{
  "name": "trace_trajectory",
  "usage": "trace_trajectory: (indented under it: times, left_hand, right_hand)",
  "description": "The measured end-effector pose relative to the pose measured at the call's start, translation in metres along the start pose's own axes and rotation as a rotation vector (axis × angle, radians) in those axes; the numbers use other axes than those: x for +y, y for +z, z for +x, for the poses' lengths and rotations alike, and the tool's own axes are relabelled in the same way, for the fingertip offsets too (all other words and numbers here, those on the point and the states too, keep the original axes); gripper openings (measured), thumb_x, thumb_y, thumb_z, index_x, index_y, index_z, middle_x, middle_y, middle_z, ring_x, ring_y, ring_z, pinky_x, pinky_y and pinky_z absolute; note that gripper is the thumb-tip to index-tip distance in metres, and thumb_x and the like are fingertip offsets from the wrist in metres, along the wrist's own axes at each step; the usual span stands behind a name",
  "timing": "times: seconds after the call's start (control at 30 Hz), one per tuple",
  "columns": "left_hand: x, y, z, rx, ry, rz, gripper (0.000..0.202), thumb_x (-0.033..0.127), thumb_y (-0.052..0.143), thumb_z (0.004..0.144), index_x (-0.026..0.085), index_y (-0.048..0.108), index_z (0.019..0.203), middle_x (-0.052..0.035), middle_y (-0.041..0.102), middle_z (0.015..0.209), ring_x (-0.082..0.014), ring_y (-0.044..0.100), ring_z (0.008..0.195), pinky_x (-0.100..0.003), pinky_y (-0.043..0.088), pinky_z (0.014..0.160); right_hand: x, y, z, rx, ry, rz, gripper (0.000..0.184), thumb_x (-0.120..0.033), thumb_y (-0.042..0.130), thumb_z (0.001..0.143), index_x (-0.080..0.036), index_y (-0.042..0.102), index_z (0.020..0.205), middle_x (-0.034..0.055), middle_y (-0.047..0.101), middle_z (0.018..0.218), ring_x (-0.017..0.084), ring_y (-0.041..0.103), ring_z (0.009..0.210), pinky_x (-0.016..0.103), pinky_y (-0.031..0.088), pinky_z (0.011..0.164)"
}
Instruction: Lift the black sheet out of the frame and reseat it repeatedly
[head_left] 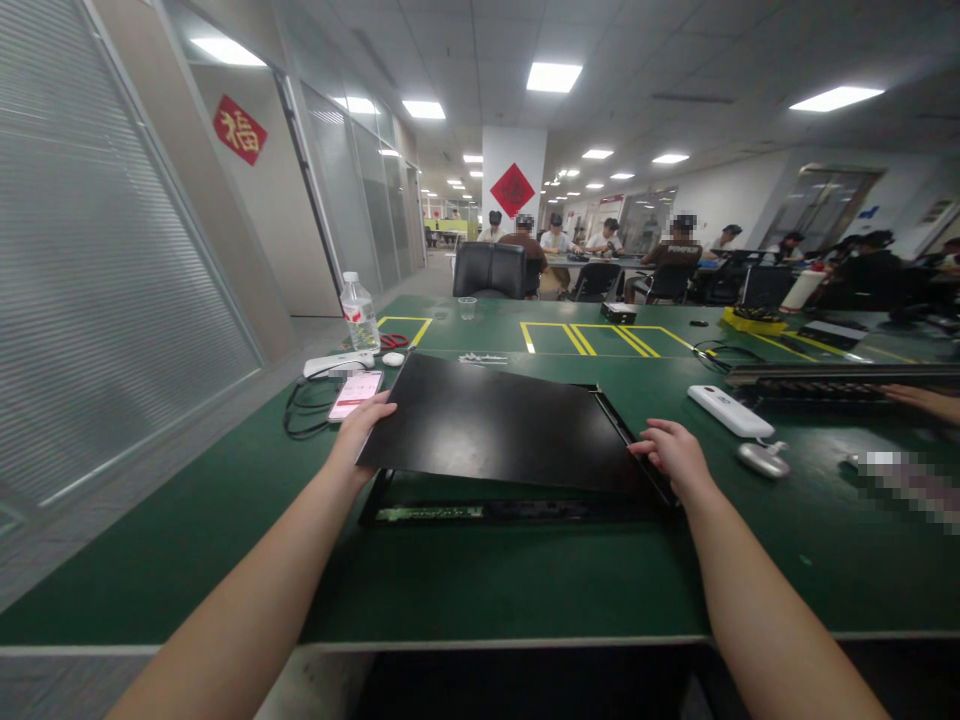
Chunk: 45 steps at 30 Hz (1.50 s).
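A thin black panel point(495, 420) is tilted up at its near edge above a black frame point(517, 512) that lies on the green table point(480, 580). My left hand point(364, 425) grips the panel's near left corner, thumb on top. My right hand point(675, 455) holds the near right corner, fingers curled over the edge. A strip of circuit board shows along the frame's front edge under the lifted panel.
A phone point(355, 394), black cable, white power strip point(337, 363), red scissors and water bottle point(360, 312) lie at the left. A white remote-like device point(730, 411) and grey mouse point(763, 459) sit at the right. Another person's hand point(922, 400) rests far right. Seated people and chairs fill the background.
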<state>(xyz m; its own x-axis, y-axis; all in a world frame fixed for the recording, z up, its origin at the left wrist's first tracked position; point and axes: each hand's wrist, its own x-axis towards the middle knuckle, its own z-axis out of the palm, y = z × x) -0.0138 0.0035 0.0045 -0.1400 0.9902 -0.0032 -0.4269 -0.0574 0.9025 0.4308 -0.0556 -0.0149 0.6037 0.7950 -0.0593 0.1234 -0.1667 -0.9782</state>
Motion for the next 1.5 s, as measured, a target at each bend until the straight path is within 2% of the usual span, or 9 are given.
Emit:
trace_trajectory:
  times: [0.27,0.6,0.8,0.97,1.13,1.33,1.5]
  left_hand:
    - [0.002,0.006,-0.007,-0.029,-0.006,0.041,0.045,0.017,0.080,0.053,0.013,0.075,0.097,-0.0069,0.077,0.079,-0.0246,0.072,0.072,-0.028,0.053,0.059]
    - [-0.001,0.005,-0.007,-0.055,-0.042,0.043,0.045,0.017,0.082,0.054,0.014,0.075,0.098,-0.0064,0.077,0.079,-0.0221,0.072,0.067,-0.027,0.055,0.058]
    - [-0.001,0.008,-0.007,-0.034,-0.085,0.060,0.045,0.014,0.081,0.054,0.012,0.075,0.099,-0.0082,0.077,0.077,-0.0228,0.072,0.066,-0.028,0.054,0.058]
    - [-0.001,0.010,-0.008,0.003,-0.121,0.059,0.036,0.010,0.077,0.059,0.014,0.075,0.094,-0.0077,0.077,0.076,-0.0220,0.071,0.064,-0.028,0.054,0.056]
    - [-0.004,0.009,-0.006,0.003,-0.140,0.063,0.035,0.008,0.075,0.062,0.013,0.075,0.096,-0.0080,0.077,0.076,-0.0195,0.070,0.061,-0.026,0.053,0.056]
    - [-0.006,0.007,-0.005,-0.014,-0.149,0.081,0.035,0.009,0.076,0.061,0.014,0.076,0.097,-0.0082,0.078,0.078,-0.0206,0.071,0.061,-0.028,0.054,0.057]
    - [-0.007,0.008,-0.005,-0.012,-0.159,0.088,0.030,0.008,0.073,0.065,0.015,0.076,0.094,-0.0079,0.078,0.077,-0.0202,0.071,0.060,-0.027,0.054,0.056]
  right_hand:
    - [0.001,-0.001,0.001,0.034,-0.024,-0.039,0.048,-0.022,0.061,0.070,-0.012,0.058,0.117,0.0080,0.070,0.063,0.012,0.046,0.039,0.023,0.032,0.040]
    - [0.006,-0.004,0.006,0.066,-0.055,-0.099,0.044,-0.025,0.061,0.071,-0.012,0.060,0.114,0.0068,0.070,0.063,0.011,0.044,0.039,0.023,0.034,0.041]
    - [0.014,-0.007,0.012,0.088,-0.095,-0.179,0.045,-0.032,0.064,0.071,-0.013,0.062,0.112,0.0080,0.071,0.066,0.018,0.060,0.053,0.026,0.041,0.049]
    - [0.016,-0.008,0.014,0.090,-0.114,-0.249,0.044,-0.033,0.062,0.071,-0.015,0.064,0.111,0.0071,0.072,0.068,0.019,0.061,0.056,0.028,0.041,0.051]
    - [0.013,-0.007,0.011,0.102,-0.122,-0.333,0.042,-0.031,0.061,0.070,-0.017,0.064,0.110,0.0056,0.072,0.070,0.019,0.062,0.058,0.028,0.040,0.054]
    - [0.005,-0.006,0.004,0.123,-0.133,-0.469,0.036,-0.029,0.058,0.072,-0.020,0.067,0.106,0.0039,0.073,0.073,0.023,0.066,0.076,0.030,0.041,0.062]
    - [0.001,-0.005,0.000,0.116,-0.154,-0.514,0.034,-0.027,0.058,0.073,-0.020,0.067,0.105,0.0043,0.073,0.073,0.023,0.065,0.075,0.031,0.040,0.064]
